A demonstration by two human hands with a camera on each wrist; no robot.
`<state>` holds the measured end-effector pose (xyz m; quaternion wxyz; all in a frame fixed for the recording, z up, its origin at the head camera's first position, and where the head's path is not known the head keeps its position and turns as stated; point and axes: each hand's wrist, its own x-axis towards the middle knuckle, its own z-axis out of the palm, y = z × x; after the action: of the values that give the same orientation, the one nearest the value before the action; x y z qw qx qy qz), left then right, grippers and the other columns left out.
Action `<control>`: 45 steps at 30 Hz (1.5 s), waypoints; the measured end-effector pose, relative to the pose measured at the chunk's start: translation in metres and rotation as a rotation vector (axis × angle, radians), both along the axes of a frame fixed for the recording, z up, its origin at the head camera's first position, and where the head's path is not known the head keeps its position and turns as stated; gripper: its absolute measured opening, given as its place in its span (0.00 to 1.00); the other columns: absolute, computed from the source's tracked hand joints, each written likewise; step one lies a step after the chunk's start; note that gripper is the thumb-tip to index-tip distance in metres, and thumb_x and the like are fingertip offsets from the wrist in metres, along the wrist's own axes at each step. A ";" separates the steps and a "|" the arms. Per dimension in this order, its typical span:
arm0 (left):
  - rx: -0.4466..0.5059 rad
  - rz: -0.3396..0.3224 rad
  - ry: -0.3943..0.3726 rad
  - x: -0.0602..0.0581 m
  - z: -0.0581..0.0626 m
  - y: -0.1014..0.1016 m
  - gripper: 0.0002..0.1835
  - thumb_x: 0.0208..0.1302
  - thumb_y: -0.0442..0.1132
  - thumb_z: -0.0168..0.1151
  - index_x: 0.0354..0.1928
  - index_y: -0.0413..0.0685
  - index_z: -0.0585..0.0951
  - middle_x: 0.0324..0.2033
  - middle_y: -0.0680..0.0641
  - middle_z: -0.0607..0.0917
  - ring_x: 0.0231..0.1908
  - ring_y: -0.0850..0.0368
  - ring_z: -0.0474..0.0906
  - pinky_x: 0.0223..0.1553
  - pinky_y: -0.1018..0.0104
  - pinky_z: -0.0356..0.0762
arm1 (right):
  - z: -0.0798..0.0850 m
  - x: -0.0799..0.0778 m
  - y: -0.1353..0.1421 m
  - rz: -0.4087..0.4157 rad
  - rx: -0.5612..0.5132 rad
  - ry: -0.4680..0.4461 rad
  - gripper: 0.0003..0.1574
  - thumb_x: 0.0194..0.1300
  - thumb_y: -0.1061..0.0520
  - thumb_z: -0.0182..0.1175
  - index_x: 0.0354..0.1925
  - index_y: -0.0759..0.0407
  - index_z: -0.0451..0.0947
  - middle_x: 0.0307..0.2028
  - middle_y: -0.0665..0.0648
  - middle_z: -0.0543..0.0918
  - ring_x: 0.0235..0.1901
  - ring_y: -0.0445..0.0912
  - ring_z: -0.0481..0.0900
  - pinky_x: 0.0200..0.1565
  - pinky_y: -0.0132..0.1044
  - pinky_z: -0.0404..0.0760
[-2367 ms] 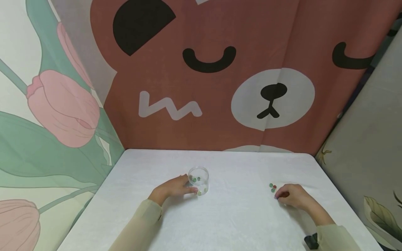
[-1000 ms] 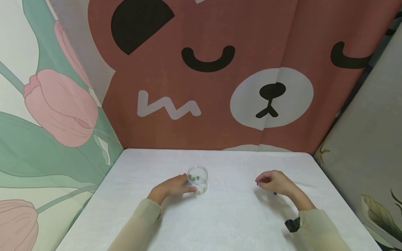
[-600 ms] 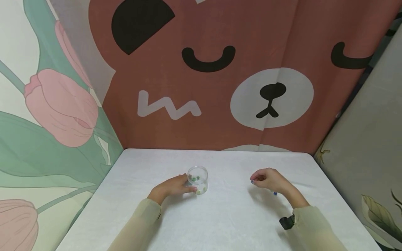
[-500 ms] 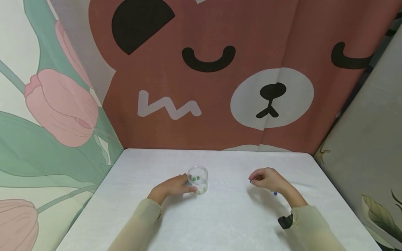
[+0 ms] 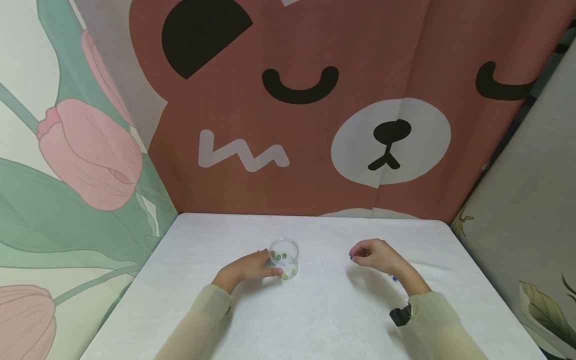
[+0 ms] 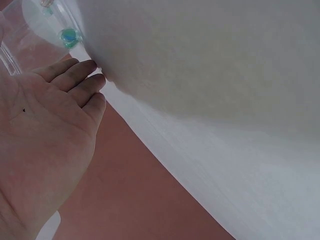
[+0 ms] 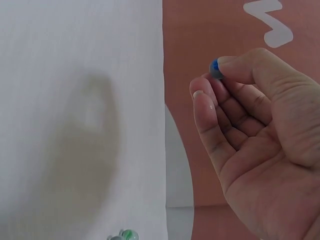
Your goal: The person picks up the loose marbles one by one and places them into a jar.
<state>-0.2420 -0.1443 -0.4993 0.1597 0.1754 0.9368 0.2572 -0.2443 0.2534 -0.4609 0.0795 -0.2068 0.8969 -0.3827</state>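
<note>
In the head view, the left hand (image 5: 247,266) holds a clear cup (image 5: 290,267) on the white surface (image 5: 315,310), its thumb across the near side. Small green marbles (image 5: 278,257) sit inside the cup. Well apart from it, the right hand (image 5: 378,256) is raised over the surface, pinching a blue marble (image 5: 352,258) at its fingertips. Another blue marble (image 5: 394,278) lies on the surface just beside the right wrist. A bear-patterned cloth (image 5: 225,105) hangs behind.

In the left wrist view, the left hand's fingers lie close together, slightly bent, against or just beside the cup; the thumb is out of frame. A green-and-blue marble shows through the cup's wall.

In the right wrist view, the thumb presses the blue marble against a fingertip, the other fingers curling inward. Glassy marbles (image 7: 130,235), one green-streaked, show at the bottom edge.
</note>
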 end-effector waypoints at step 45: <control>0.018 -0.002 0.000 -0.001 -0.001 0.000 0.49 0.64 0.69 0.61 0.76 0.46 0.63 0.74 0.41 0.67 0.75 0.42 0.60 0.73 0.40 0.59 | 0.008 -0.012 -0.047 0.098 0.068 0.004 0.07 0.63 0.58 0.71 0.40 0.58 0.87 0.33 0.46 0.86 0.34 0.41 0.79 0.39 0.35 0.80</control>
<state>-0.2427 -0.1445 -0.5008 0.1585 0.1776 0.9343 0.2655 -0.2559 0.2069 -0.4529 0.1034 -0.2486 0.8983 -0.3472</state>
